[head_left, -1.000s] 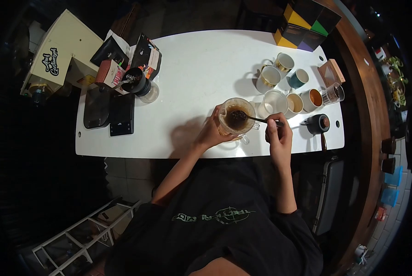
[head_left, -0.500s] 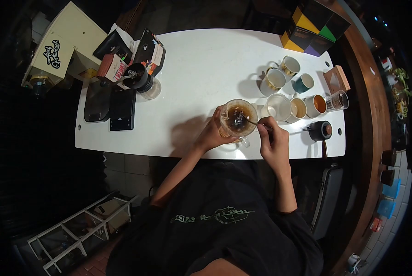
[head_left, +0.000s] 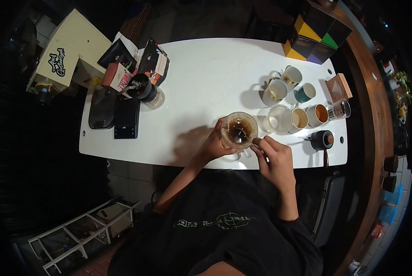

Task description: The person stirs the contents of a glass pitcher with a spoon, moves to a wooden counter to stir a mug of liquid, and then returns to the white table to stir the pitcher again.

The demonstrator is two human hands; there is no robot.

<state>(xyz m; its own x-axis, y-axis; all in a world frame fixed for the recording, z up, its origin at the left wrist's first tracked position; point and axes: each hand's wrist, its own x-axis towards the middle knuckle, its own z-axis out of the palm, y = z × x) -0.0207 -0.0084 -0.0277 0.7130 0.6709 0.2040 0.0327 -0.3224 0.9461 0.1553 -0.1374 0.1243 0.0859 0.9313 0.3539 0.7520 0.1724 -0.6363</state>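
— What had changed close in, at the near edge of the table?

— The right hand [head_left: 274,155] had drawn in toward the body, fingers pinched on a spoon [head_left: 248,139] whose bowl sat in the dark coffee. A second earlier that hand was out to the right, the handle lying flatter.

— And the glass dripper [head_left: 239,130]?

— Same spot on the white table [head_left: 206,78], the left hand [head_left: 214,143] clasped round its side. I judged the stirring was mid-stroke.

— Farther off?

— The cups [head_left: 288,99] and hand grinder [head_left: 142,87] stood untouched.
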